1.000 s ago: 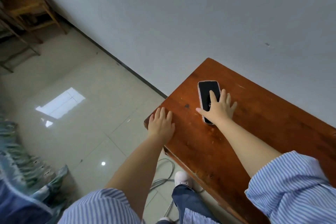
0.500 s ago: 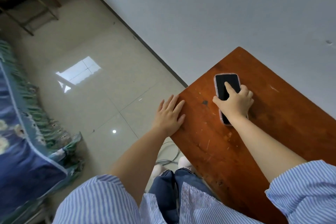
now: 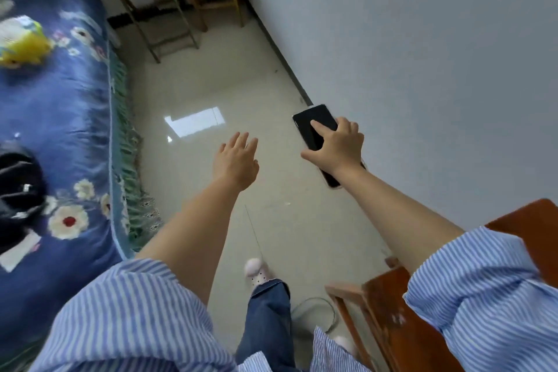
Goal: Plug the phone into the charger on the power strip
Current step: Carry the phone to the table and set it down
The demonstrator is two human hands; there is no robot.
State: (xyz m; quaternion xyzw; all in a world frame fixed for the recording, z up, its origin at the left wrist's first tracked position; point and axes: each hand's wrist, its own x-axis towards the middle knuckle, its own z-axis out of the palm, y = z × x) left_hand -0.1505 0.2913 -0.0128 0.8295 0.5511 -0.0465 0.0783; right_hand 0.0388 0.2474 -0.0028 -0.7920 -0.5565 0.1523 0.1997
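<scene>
Right hand (image 3: 338, 148) is gripping the phone (image 3: 314, 130) over the floor (image 3: 271, 190); left hand (image 3: 237, 160), at its 9 o'clock, is hanging spread, empty.

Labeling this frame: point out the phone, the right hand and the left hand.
phone (image 3: 311, 122): head view, bare upper screen.
right hand (image 3: 341, 149): head view, back of the hand, gripping the phone.
left hand (image 3: 237, 160): head view, back of the hand, empty.

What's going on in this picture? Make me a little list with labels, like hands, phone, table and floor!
right hand: holds the phone, index finger on its dark screen
phone: lifted in the air, over the floor
left hand: open, empty, fingers spread
table: brown wood, lower right, behind the right sleeve
cable: looped on the floor by the table leg
power strip: not visible
bed cover: blue, flowered, at left
</scene>
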